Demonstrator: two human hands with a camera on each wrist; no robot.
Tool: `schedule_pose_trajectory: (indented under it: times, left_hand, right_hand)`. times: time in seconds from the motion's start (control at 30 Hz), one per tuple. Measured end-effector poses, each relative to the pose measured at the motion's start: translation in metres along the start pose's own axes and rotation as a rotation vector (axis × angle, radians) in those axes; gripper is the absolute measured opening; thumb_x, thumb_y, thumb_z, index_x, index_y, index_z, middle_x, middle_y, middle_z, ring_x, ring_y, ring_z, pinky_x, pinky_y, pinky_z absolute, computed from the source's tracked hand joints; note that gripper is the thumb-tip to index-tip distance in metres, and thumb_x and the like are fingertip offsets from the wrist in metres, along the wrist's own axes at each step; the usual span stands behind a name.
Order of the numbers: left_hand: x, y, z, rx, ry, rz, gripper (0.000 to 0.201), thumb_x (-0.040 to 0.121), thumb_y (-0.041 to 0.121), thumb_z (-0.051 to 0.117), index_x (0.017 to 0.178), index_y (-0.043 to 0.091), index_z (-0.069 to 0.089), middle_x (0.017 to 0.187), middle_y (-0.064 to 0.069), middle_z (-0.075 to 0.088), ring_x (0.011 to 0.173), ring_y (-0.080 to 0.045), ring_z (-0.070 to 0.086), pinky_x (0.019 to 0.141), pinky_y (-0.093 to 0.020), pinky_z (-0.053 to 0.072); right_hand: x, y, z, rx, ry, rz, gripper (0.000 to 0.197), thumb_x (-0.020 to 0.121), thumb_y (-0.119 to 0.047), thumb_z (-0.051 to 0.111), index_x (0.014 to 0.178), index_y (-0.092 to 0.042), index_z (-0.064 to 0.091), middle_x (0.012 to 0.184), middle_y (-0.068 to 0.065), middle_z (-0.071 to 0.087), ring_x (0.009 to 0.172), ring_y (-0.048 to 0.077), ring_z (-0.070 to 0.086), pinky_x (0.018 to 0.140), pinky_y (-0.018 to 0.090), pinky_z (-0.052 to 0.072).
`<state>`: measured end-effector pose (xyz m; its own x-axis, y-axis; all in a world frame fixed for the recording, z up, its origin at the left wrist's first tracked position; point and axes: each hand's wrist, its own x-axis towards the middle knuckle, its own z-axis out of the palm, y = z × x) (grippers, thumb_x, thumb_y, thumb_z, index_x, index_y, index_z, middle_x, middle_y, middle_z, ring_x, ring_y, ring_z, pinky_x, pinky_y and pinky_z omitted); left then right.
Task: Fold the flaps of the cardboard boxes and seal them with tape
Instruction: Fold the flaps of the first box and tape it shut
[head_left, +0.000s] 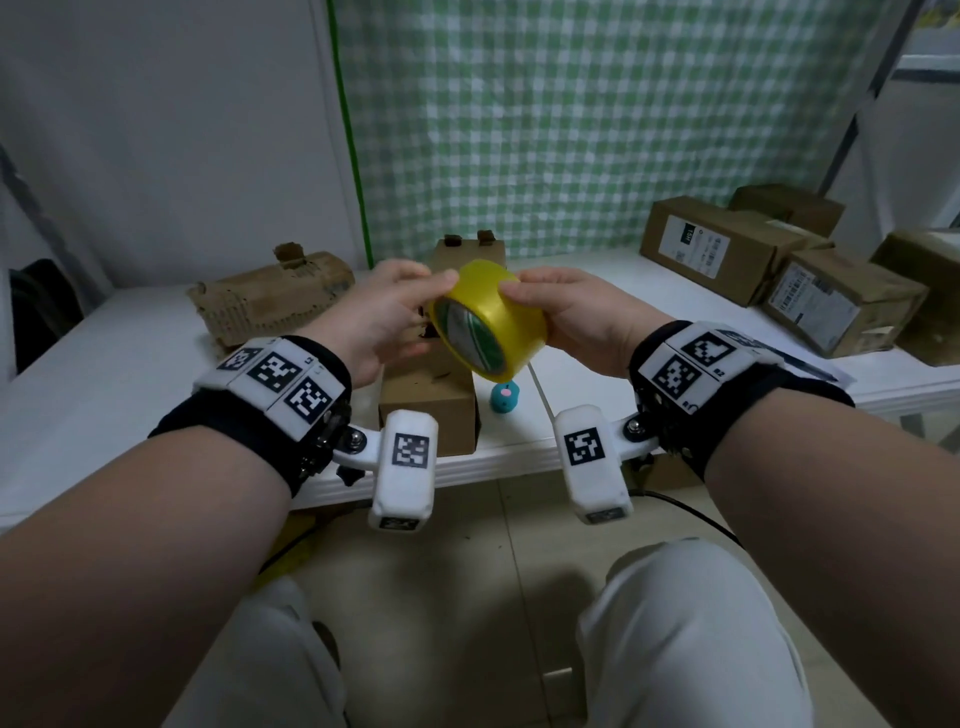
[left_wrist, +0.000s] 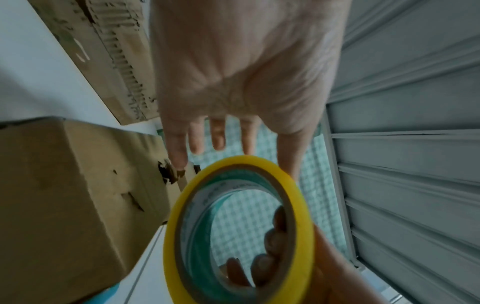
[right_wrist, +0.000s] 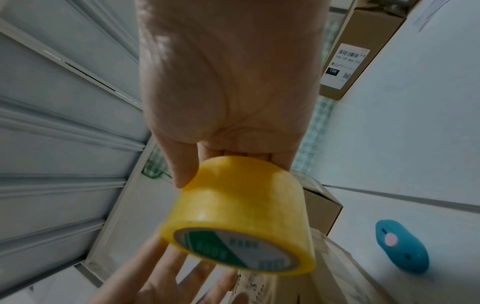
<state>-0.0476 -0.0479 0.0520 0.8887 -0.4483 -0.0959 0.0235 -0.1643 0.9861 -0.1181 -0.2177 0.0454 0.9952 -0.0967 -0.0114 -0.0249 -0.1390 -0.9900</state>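
dim, even indoor light; wrist views darker, softly blurred, strongly warped toward the edges.

Small parcel-packing corner, labelled cardboard boxes (head_left: 727, 247) on white table (head_left: 104, 374), gingham curtain (head_left: 571, 114)

Black wristbands (head_left: 249, 415) carry white blocks printed with square black markers; pale trousers (head_left: 691, 639).
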Motion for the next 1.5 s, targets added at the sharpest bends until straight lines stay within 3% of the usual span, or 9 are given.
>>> schedule_pose_trajectory:
  times: [0.07, 0.23, 0.4, 0.6, 0.73, 0.97, 1.1, 1.2, 1.5]
  left_hand:
    - [0.001, -0.001, -0.004, 0.041, -0.128, 0.029, 0.037, 0.084, 0.034, 0.065, 0.120, 0.031, 0.055, 0.116, 0.008, 0.056, 0.104, -0.010, 0.052, 0.092, -0.034, 0.044]
    - [-0.003, -0.003, -0.008, -0.121, -0.329, 0.011, 0.031, 0.074, 0.031, 0.066, 0.103, 0.021, 0.061, 0.090, 0.000, 0.066, 0.087, -0.014, 0.063, 0.083, -0.037, 0.051]
    - [0.000, -0.010, -0.017, -0.264, -0.391, -0.037, 0.070, 0.071, 0.033, 0.076, 0.130, 0.005, 0.052, 0.123, -0.021, 0.050, 0.117, -0.034, 0.050, 0.100, -0.053, 0.042]
    - [0.000, -0.008, -0.008, -0.156, -0.388, 0.020, 0.031, 0.080, 0.028, 0.068, 0.102, 0.008, 0.058, 0.071, -0.003, 0.055, 0.060, -0.016, 0.046, 0.051, -0.020, 0.045]
    - [-0.005, -0.005, -0.003, -0.051, -0.432, 0.055, 0.016, 0.076, 0.028, 0.057, 0.085, 0.015, 0.058, 0.053, 0.010, 0.054, 0.044, -0.001, 0.050, 0.049, -0.019, 0.041]
    - [0.003, -0.018, -0.013, -0.166, -0.490, 0.049, 0.041, 0.065, 0.037, 0.078, 0.098, 0.014, 0.069, 0.087, -0.001, 0.065, 0.088, -0.016, 0.058, 0.087, -0.039, 0.048]
    - [0.002, -0.017, -0.008, -0.139, -0.408, 0.066, 0.021, 0.077, 0.030, 0.066, 0.091, 0.014, 0.064, 0.071, 0.003, 0.062, 0.071, -0.010, 0.057, 0.066, -0.024, 0.049]
    - [0.000, -0.013, -0.003, -0.069, -0.370, 0.089, 0.019, 0.073, 0.030, 0.061, 0.084, 0.015, 0.062, 0.060, 0.007, 0.059, 0.057, -0.005, 0.056, 0.052, -0.017, 0.045]
    - [0.003, -0.016, -0.004, -0.073, -0.358, 0.030, 0.033, 0.072, 0.024, 0.066, 0.102, 0.010, 0.067, 0.068, 0.007, 0.061, 0.070, -0.010, 0.052, 0.058, -0.021, 0.040]
  right_hand:
    - [0.001, -0.001, -0.001, 0.033, 0.039, 0.010, 0.029, 0.095, -0.019, 0.051, 0.117, -0.002, 0.058, 0.103, 0.012, 0.062, 0.092, 0.024, 0.058, 0.082, 0.031, 0.047]
    - [0.001, -0.003, 0.001, 0.174, 0.005, 0.020, 0.031, 0.096, -0.021, 0.045, 0.119, -0.003, 0.058, 0.100, 0.011, 0.065, 0.084, 0.022, 0.062, 0.078, 0.031, 0.050]
    - [-0.001, 0.002, 0.001, 0.306, -0.001, -0.013, 0.022, 0.096, -0.023, 0.044, 0.093, -0.010, 0.062, 0.063, -0.002, 0.064, 0.056, 0.009, 0.060, 0.062, 0.025, 0.048]
    - [0.003, -0.003, 0.007, 0.014, 0.002, -0.084, 0.027, 0.084, -0.039, 0.062, 0.083, -0.013, 0.065, 0.073, 0.000, 0.068, 0.068, 0.013, 0.064, 0.067, 0.024, 0.048]
    - [0.003, -0.003, 0.007, -0.061, -0.052, -0.033, 0.033, 0.080, -0.037, 0.068, 0.090, -0.007, 0.064, 0.083, 0.010, 0.066, 0.077, 0.022, 0.063, 0.070, 0.029, 0.051]
    - [-0.001, 0.003, -0.002, 0.254, -0.029, -0.003, 0.020, 0.086, -0.028, 0.059, 0.095, -0.011, 0.064, 0.083, 0.006, 0.068, 0.072, 0.019, 0.066, 0.067, 0.030, 0.054]
    - [0.004, 0.003, 0.000, 0.069, 0.006, -0.001, 0.033, 0.080, -0.039, 0.066, 0.103, -0.014, 0.065, 0.098, 0.006, 0.068, 0.088, 0.022, 0.064, 0.076, 0.033, 0.052]
    - [0.003, -0.001, 0.003, -0.063, -0.039, -0.003, 0.023, 0.083, -0.036, 0.067, 0.087, -0.013, 0.064, 0.082, 0.004, 0.066, 0.077, 0.020, 0.062, 0.067, 0.027, 0.050]
    - [0.001, 0.001, 0.000, -0.033, -0.020, -0.019, 0.016, 0.086, -0.025, 0.065, 0.071, -0.017, 0.062, 0.069, -0.001, 0.064, 0.064, 0.015, 0.062, 0.054, 0.021, 0.048]
